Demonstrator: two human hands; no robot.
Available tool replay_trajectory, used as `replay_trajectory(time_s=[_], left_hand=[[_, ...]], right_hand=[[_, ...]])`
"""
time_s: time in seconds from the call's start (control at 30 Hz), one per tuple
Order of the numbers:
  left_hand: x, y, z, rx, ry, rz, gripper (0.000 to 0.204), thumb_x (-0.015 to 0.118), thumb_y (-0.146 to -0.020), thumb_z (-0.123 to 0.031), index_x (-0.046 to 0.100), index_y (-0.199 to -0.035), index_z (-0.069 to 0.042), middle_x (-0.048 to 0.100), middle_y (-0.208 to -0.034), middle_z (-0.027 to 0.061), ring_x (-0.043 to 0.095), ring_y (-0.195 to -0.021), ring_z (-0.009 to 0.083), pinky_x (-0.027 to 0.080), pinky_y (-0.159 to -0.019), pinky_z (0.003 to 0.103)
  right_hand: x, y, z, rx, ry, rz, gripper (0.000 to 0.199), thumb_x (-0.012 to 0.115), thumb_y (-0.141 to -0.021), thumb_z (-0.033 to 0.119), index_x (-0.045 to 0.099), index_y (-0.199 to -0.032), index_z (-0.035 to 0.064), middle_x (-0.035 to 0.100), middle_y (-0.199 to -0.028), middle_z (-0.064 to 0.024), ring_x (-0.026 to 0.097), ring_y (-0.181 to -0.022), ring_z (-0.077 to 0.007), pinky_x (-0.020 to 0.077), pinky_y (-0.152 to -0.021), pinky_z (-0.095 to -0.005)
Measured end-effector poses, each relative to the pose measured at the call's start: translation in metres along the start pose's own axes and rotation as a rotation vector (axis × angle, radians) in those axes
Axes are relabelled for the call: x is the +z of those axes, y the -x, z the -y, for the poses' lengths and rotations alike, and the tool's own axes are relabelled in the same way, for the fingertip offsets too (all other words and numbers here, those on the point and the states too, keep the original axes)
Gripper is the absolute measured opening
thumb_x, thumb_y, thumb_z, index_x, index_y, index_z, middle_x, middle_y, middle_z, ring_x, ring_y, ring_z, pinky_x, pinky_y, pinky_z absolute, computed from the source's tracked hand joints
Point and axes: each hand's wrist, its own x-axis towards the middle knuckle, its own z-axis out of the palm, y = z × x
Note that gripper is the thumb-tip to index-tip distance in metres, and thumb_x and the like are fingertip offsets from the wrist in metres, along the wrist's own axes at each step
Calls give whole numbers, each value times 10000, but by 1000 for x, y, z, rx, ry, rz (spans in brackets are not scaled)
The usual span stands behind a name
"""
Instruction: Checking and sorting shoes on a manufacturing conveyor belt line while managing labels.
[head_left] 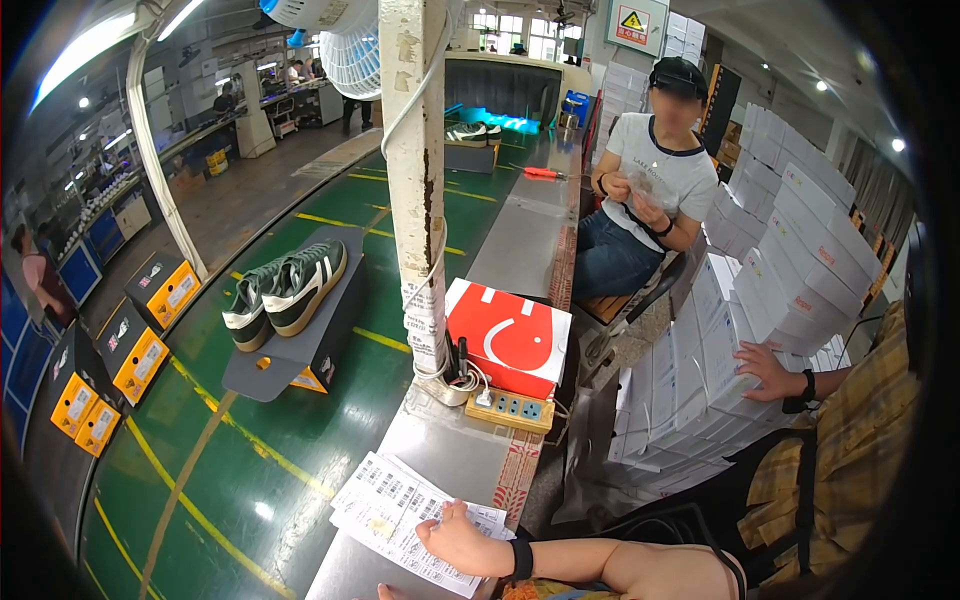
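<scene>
Printed sheets (400,500) lie nearest, loosely fanned on the metal table (435,440) at the near edge. The person's left hand (462,542) rests on them with fingers bent; its weight probably keeps the pile from sliding, though whether it pinches a page cannot be told. The right hand (768,373) is spread against the stack of white boxes (700,340) on the right, perhaps for support. The sheets' long axis slants from far left to near right, their far-left end toward the green belt (240,480).

Beyond them, a power strip (512,408) sits just beside a red-and-white box (510,335), near the foot of a post (408,150), likely to keep its cords gathered there. Left of the post, green shoes (300,285) stand on a dark box (290,368), apparently for display. Far right, a seated co-worker (655,145) holds clear plastic (648,190).
</scene>
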Motion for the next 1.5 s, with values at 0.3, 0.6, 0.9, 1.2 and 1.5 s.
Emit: replay_trajectory(time_s=[0.3,0.6,0.9,1.2,1.5], left_hand=[[-2,-1,-1,-8,3,15,874,831,-590,-449,477,-1288,-60,621,-972,219,595,-891,345,471,-797,416],[0,-1,-1,-2,5,15,888,830,-591,-447,474,-1303,-54,623,-967,221,591,-895,350,468,-798,418],[0,0,-1,3,-4,12,891,828,-593,-447,474,-1306,-48,618,-959,214,588,-891,349,466,-797,418],[2,1,-2,2,-34,8,881,817,-610,-462,472,-1311,-55,615,-979,228,594,-908,354,472,-799,422],[2,-1,-1,6,-41,6,866,818,-607,-462,482,-1292,-52,623,-964,218,602,-888,341,476,-788,418]], right_hand=[[-2,-1,-1,-1,-51,19,264,622,-776,133,535,-984,-5,680,-730,-187,666,-936,-461,372,-663,-538],[7,-2,3,32,-42,-20,274,627,-766,136,536,-975,-16,679,-753,-237,666,-943,-458,406,-699,-571],[-6,-1,-1,22,-99,78,294,600,-773,121,498,-992,-46,645,-855,-345,651,-940,-470,460,-834,-562],[1,-2,2,33,-91,73,333,615,-767,147,495,-1010,-47,634,-888,-379,653,-953,-466,463,-846,-570],[-6,-2,-1,25,-98,95,327,612,-768,146,497,-1007,-46,623,-905,-400,653,-957,-466,470,-840,-557]])
